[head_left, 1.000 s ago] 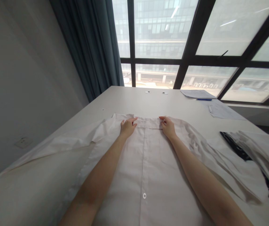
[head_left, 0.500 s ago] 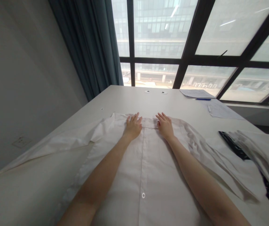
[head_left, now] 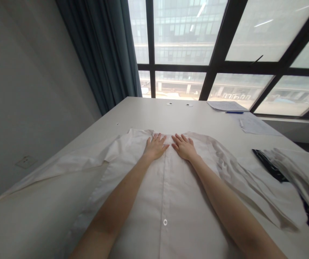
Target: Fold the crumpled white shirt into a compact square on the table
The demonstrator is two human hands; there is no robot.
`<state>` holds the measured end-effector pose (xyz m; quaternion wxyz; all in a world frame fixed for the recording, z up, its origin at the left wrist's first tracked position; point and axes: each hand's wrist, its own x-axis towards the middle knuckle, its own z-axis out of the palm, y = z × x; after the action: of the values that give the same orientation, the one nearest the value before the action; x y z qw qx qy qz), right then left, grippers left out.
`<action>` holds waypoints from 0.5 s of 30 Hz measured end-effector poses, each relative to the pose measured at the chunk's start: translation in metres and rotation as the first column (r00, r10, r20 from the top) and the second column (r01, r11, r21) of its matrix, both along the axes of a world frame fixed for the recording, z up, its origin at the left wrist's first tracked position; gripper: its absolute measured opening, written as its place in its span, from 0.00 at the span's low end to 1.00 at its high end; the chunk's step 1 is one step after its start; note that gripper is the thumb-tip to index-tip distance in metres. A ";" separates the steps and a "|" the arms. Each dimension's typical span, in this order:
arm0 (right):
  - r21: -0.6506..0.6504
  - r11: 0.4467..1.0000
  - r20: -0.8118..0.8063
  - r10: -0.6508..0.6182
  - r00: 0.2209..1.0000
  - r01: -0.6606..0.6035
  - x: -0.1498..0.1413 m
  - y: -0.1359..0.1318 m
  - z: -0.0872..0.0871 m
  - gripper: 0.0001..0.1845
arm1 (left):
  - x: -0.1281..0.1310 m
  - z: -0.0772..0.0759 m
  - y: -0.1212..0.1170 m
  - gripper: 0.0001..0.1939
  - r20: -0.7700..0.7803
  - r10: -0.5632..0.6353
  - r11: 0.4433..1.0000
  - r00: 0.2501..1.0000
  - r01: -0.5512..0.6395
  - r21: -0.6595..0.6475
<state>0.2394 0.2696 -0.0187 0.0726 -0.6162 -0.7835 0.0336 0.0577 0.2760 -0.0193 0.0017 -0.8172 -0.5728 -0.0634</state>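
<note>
A white button-up garment (head_left: 149, 187), like a shirt or coat, lies spread on the white table with its sleeves out to both sides. My left hand (head_left: 156, 146) rests flat on it at the collar end, left of the centre seam, fingers spread. On the other side of the seam my right hand (head_left: 184, 146) lies flat too, its fingers pointing away from me. Both palms press on the cloth and neither grips it. A small white ring-shaped mark (head_left: 165, 222), perhaps a button, shows on the front strip closer to me.
More folded pale cloth (head_left: 300, 172) with a black patterned piece (head_left: 272, 167) lies at the right edge. Papers (head_left: 259, 124) and a blue pen (head_left: 234, 112) are at the back right of the table (head_left: 143, 111). A dark blue curtain (head_left: 108, 54) and windows stand behind.
Both hands have moved inward toward the centre seam and slightly nearer to me. Their fingers have flattened onto the cloth, and the collar end looks smoother.
</note>
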 end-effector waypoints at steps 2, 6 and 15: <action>-0.004 1.000 0.006 -0.026 1.000 0.026 0.000 0.000 0.000 0.30 | -0.003 0.000 0.002 0.31 -0.004 0.033 0.999 0.999 -0.033 -0.013; -0.016 0.997 0.012 -0.070 0.998 0.070 0.000 0.000 -0.001 0.32 | -0.011 -0.001 0.006 0.33 -0.008 0.101 0.994 0.995 -0.101 -0.030; -0.025 0.983 0.031 -0.183 0.983 0.184 0.017 0.005 -0.006 0.32 | -0.020 -0.005 0.012 0.35 -0.021 0.116 0.992 0.993 -0.117 -0.045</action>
<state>0.2560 0.2741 -0.0244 0.0559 -0.6870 -0.7239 0.0287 0.0376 0.2880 -0.0240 -0.0081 -0.7827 -0.6209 -0.0425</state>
